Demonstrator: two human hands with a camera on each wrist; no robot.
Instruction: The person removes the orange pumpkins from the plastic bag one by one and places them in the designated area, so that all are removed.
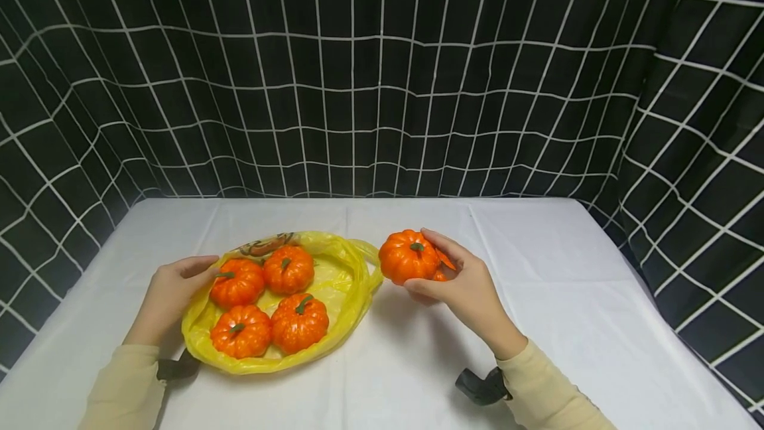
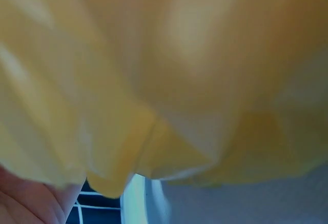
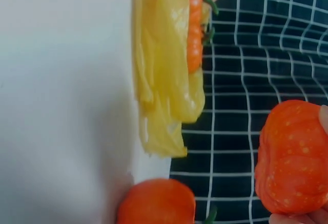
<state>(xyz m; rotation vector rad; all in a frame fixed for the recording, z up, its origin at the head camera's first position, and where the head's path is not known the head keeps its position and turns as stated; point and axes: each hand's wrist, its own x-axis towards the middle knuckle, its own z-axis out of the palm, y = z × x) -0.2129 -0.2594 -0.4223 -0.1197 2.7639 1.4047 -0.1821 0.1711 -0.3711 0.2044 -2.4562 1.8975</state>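
Observation:
A yellow plastic bag (image 1: pixel 352 310) lies spread with its mouth up at the left of the white table. Inside it sit several small orange pumpkins (image 1: pixel 300 324) with green stems. At the bag's left rim my left hand (image 1: pixel 173 294) holds the edge, its fingertips close to a pumpkin; the bag hides most of them in the left wrist view. Just right of the bag, my right hand (image 1: pixel 456 277) grips another orange pumpkin (image 1: pixel 408 257) above the table, seen also as the pumpkin (image 3: pixel 292 157) in the right wrist view. One more pumpkin (image 3: pixel 156 203) shows lower down, partly hidden behind that hand.
A white cloth (image 1: pixel 567 304) covers the table. Black curtains (image 1: pixel 382 85) with a white grid stand at the back and both sides. Dark wrist mounts (image 1: pixel 482 387) sit on both forearms, low over the table.

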